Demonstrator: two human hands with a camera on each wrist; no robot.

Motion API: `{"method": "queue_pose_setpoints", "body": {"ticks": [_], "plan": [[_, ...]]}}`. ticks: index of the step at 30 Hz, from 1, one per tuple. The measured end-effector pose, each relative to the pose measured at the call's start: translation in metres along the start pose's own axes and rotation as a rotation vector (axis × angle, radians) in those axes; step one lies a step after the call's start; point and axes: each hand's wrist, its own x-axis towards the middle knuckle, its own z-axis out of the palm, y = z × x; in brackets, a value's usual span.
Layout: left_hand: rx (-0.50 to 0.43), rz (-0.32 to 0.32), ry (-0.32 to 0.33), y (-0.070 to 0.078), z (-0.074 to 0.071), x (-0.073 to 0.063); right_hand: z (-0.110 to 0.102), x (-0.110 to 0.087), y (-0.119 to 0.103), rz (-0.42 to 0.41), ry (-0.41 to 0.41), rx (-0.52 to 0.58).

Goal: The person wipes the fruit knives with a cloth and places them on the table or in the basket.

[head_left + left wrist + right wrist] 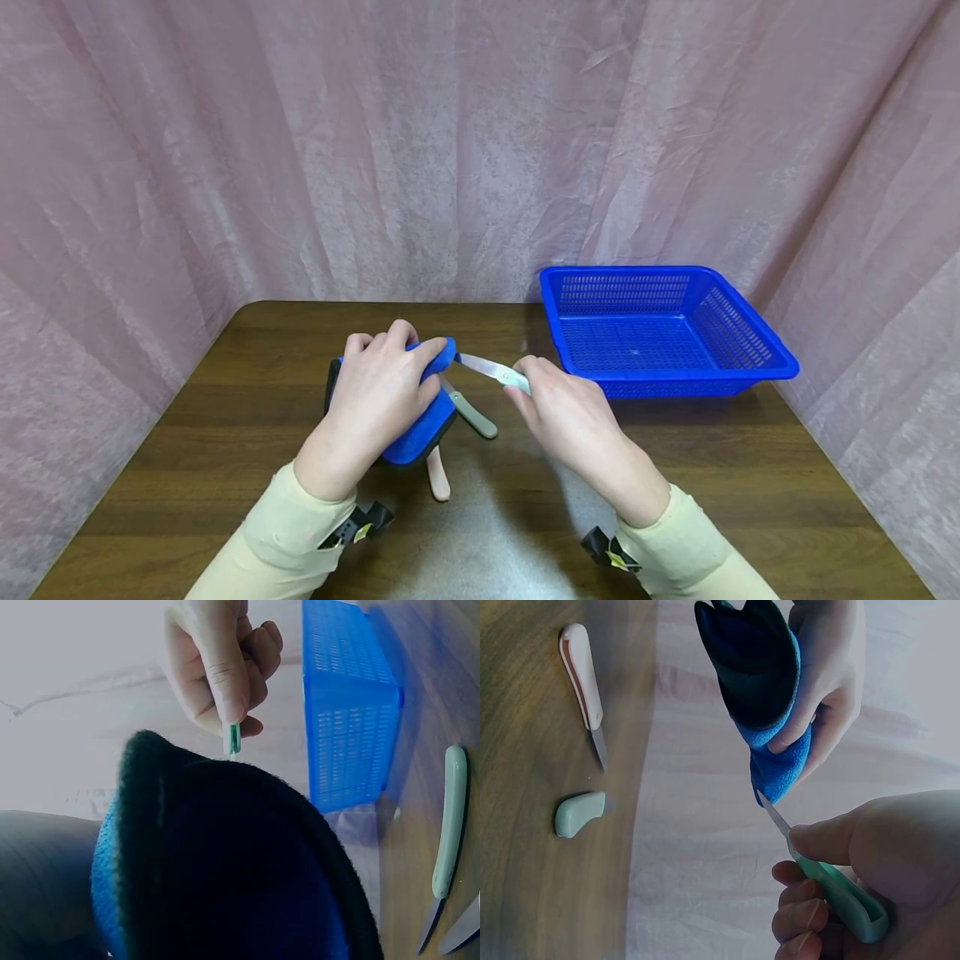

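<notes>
In the head view my left hand (378,379) grips a folded blue cloth (423,429) with dark edging, above the table. My right hand (570,412) holds a knife by its pale green handle (840,896), thumb along it. The blade (480,365) points left and its tip meets a pinched fold of the cloth, as the right wrist view also shows. Below the cloth lie a second green-handled knife (474,417) and a pale pink-handled knife (437,477), their blades partly covered by the cloth in the head view. The cloth (247,847) fills much of the left wrist view.
A blue plastic basket (675,387) with perforated walls stands at the back right of the wooden table (225,400). Pink curtains (465,150) hang behind the table and along its sides. A dark strap with a small device (360,525) sits on each wrist.
</notes>
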Motion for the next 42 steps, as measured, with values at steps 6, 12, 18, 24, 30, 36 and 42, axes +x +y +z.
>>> {"method": "queue_pose_setpoints", "body": {"ticks": [6, 12, 18, 24, 30, 36, 42], "plan": [[-0.018, -0.001, 0.012, -0.001, 0.0, 0.001, -0.002, 0.0, 0.001, 0.0, 0.012, -0.004], [-0.026, 0.002, 0.028, -0.001, -0.001, 0.0, -0.006, -0.001, 0.007, 0.044, 0.005, -0.002], [-0.033, 0.017, 0.025, 0.001, 0.0, 0.002, -0.013, -0.002, 0.013, 0.069, 0.012, -0.02], [-0.044, 0.016, 0.015, 0.002, 0.002, 0.001, -0.014, 0.0, 0.02, 0.053, 0.056, -0.049], [-0.046, 0.021, 0.021, 0.001, 0.003, 0.0, -0.018, 0.002, 0.027, 0.044, 0.102, -0.064], [-0.041, 0.029, 0.025, 0.0, 0.003, 0.0, -0.021, 0.004, 0.033, 0.056, 0.092, -0.092], [-0.042, 0.029, 0.03, -0.003, 0.003, 0.0, -0.025, 0.009, 0.038, 0.056, 0.07, -0.115]]}}
